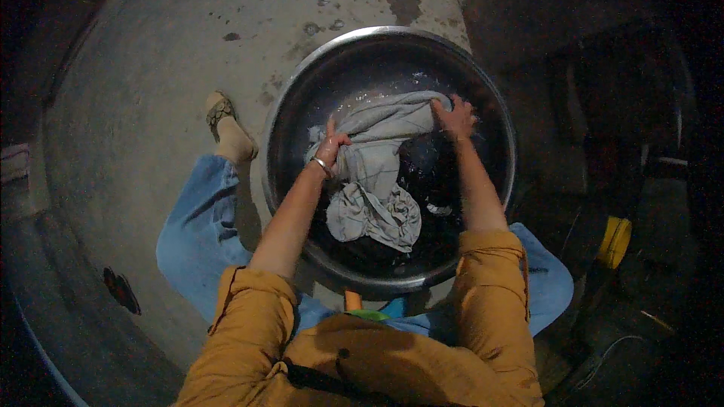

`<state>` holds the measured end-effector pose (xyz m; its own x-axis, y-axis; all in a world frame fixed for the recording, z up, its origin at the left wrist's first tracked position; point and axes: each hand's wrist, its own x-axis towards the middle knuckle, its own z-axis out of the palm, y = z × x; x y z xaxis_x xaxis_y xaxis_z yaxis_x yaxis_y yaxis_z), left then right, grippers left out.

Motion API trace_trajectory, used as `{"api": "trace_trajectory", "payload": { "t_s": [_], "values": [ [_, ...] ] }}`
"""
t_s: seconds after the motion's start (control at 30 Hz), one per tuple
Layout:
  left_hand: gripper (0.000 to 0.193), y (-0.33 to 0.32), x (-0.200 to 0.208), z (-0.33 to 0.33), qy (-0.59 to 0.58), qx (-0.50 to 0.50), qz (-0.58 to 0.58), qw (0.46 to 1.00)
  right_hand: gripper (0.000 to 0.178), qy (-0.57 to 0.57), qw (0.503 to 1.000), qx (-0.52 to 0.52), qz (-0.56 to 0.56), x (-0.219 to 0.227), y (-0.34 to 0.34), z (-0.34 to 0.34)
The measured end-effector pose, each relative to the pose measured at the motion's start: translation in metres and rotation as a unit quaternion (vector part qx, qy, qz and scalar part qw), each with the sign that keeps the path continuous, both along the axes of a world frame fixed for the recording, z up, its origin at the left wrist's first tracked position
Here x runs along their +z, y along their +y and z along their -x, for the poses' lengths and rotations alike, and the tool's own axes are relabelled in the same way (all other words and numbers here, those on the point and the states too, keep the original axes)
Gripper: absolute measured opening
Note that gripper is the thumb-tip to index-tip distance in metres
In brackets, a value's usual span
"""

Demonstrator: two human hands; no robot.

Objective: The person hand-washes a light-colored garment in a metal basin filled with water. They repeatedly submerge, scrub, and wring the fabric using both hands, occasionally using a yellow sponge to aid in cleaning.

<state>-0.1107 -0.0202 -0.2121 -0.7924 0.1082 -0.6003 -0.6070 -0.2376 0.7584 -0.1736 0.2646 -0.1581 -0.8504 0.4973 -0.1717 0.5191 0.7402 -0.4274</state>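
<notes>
A wet, light grey cloth (pixel 377 162), perhaps a garment, lies bunched in a wide metal basin (pixel 275 98). Its upper part is twisted into a thick roll running toward the right, and its lower end is crumpled. My left hand (pixel 330 149), with a bracelet at the wrist, grips the cloth's left side with curled fingers, one finger pointing away from me. At the right end of the roll, my right hand (pixel 456 118) rests against the cloth with its fingers spread. Dark water or dark fabric beside the cloth is too dim to tell apart.
My knees flank the basin, which stands on a concrete floor (pixel 166 75) with wet patches. A slipper-clad foot (pixel 226 120) is at the left. Farther right, a yellow object (pixel 615 243) sits among dark, indistinct shapes. A dark round item (pixel 121 290) lies lower left.
</notes>
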Motion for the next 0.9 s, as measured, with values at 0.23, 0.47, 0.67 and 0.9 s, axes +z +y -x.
{"api": "trace_trajectory", "payload": {
  "t_s": [0.23,0.47,0.67,0.9],
  "values": [
    [0.054,0.023,0.045,0.01,-0.091,0.075,-0.333,0.935,0.038,0.123,0.931,0.189,0.286,-0.049,-0.086,-0.036],
    [0.05,0.023,0.087,0.0,-0.094,0.092,-0.269,0.954,0.019,0.29,0.872,0.375,0.12,0.066,-0.187,-0.102],
    [0.056,0.053,0.051,0.001,-0.133,0.002,-0.186,0.974,0.01,0.297,0.855,0.343,-0.249,0.011,-0.101,-0.006],
    [0.072,0.0,0.011,0.0,-0.181,-0.013,-0.1,0.978,0.052,0.012,0.996,-0.01,-0.083,0.027,-0.008,-0.002]
  ]
}}
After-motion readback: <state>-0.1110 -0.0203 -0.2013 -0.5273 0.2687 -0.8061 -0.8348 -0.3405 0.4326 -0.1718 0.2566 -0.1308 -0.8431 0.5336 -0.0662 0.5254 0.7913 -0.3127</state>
